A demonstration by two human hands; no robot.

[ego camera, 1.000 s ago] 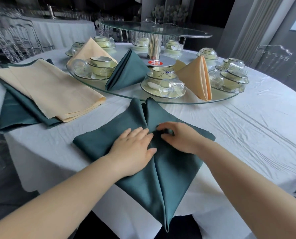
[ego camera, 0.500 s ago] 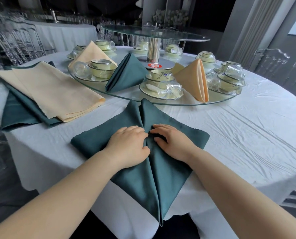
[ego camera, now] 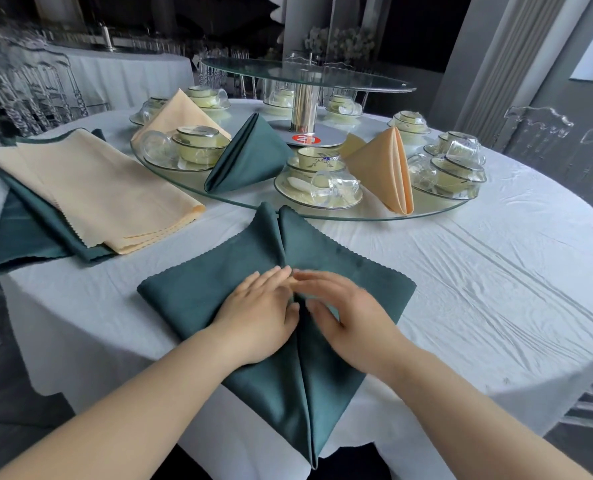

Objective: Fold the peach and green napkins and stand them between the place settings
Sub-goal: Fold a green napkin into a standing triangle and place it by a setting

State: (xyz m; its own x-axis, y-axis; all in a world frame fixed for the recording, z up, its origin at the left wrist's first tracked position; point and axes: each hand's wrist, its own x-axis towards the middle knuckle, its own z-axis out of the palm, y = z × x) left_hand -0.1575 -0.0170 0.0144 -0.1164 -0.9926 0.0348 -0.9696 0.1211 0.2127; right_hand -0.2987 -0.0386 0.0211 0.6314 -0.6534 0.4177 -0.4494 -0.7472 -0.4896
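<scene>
Where the white-clothed table [ego camera: 496, 289] curves nearest the camera, the green napkin [ego camera: 350, 268] is laid flat in a kite shape, its flaps folded to a centre seam and its lower point hung over the edge. The left hand [ego camera: 257, 313] is pressed on the left flap with fingers straight and together, while the right hand [ego camera: 352, 315], somewhat blurred, is rested on the right flap with fingers loosely extended, holding nothing. On the glass turntable [ego camera: 437, 207] behind, a standing green napkin [ego camera: 250, 154] and a standing peach napkin [ego camera: 381, 168] are set between place settings [ego camera: 317, 161].
</scene>
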